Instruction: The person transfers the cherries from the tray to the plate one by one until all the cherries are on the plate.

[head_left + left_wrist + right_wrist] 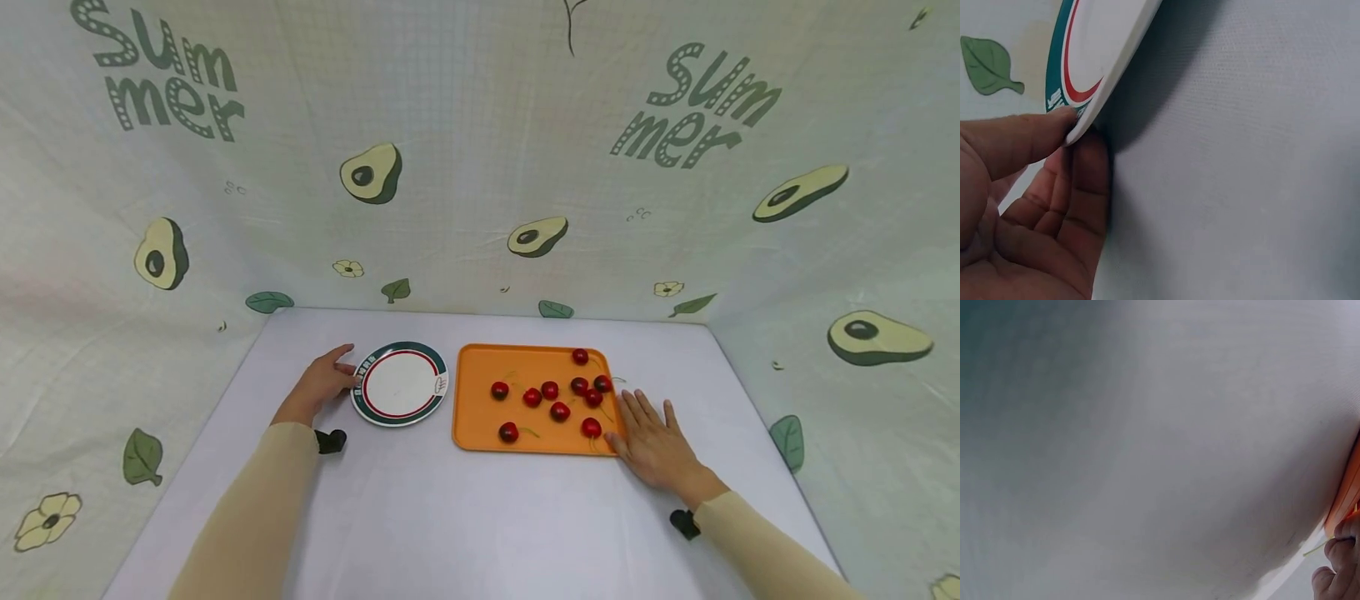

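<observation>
My left hand (pixel 321 385) pinches the left rim of a round white plate (pixel 399 383) with a green and red border. In the left wrist view its thumb (pixel 1035 140) lies on top of the rim, the other fingers beneath, and the plate's edge is tilted off the table. My right hand (pixel 654 446) lies with straight fingers along the right edge of an orange tray (pixel 474 404), thumb at its lower right corner. Several dark red cherries (pixel 559 412) with green stems are spread over the tray's middle and right. The right wrist view catches only fingertips (pixel 1338 556) beside the tray's orange side.
A white tabletop (pixel 465 525) carries the plate at left and the tray at right, with a narrow gap between them. Behind and at both sides hangs a pale cloth (pixel 465 142) printed with avocados, leaves and lettering. Black straps sit at both wrists.
</observation>
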`<state>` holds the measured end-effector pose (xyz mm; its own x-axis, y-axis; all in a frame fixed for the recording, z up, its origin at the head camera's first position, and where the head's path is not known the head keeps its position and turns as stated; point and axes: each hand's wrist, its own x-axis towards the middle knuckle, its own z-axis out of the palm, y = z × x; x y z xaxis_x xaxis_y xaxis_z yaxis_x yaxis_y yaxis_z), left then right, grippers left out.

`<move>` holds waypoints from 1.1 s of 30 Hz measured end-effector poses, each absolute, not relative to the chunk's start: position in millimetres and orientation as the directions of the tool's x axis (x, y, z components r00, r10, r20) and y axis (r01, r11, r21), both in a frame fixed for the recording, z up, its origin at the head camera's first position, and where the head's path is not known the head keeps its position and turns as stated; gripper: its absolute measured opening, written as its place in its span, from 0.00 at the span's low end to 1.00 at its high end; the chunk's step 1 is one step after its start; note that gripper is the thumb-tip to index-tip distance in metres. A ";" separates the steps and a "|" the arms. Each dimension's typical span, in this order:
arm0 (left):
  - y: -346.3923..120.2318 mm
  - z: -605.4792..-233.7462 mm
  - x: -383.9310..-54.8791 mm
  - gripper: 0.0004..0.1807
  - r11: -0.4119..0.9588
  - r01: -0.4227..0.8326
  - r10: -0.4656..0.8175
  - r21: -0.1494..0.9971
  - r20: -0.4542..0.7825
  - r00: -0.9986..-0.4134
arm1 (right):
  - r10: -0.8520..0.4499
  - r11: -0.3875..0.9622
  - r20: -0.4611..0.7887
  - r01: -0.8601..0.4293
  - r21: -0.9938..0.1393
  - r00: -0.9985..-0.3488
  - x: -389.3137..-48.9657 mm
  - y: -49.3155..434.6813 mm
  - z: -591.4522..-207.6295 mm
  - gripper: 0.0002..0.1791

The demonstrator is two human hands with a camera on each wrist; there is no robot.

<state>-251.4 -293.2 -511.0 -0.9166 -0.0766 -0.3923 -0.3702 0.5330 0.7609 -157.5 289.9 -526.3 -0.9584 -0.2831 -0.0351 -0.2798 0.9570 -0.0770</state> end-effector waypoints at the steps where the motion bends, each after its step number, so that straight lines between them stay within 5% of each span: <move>1: -293.6 -510.8 -250.0 0.49 0.534 -0.373 -0.063 0.758 -0.404 -0.912 | -0.284 0.957 -0.037 -0.280 -0.078 -0.958 -157.8 289.9 -526.2 0.44; 17: -292.6 -504.6 -200.9 0.48 0.363 -0.453 0.060 0.814 -0.506 -0.861 | -0.288 0.956 -0.052 -0.284 -0.071 -0.956 -161.1 289.1 -524.4 0.45; 33: -278.7 -502.9 -188.4 0.41 0.470 -0.400 -0.025 0.787 -0.441 -0.897 | -0.284 0.958 -0.047 -0.281 -0.060 -0.958 -161.5 289.2 -526.8 0.45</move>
